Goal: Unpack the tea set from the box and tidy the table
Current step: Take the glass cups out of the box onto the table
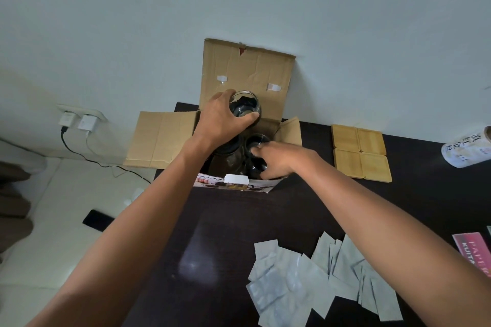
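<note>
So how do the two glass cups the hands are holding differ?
The cup in the left hand, call it the raised cup, is lifted above the box, mouth tilted toward the camera. The low cup, gripped by the right hand, sits down inside the box. Both look like dark clear glass.

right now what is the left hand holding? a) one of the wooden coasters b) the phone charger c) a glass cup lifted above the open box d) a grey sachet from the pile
c: the left hand grips a clear glass cup raised above the open cardboard box, while the four wooden coasters and the grey sachets lie untouched on the dark table.
</note>
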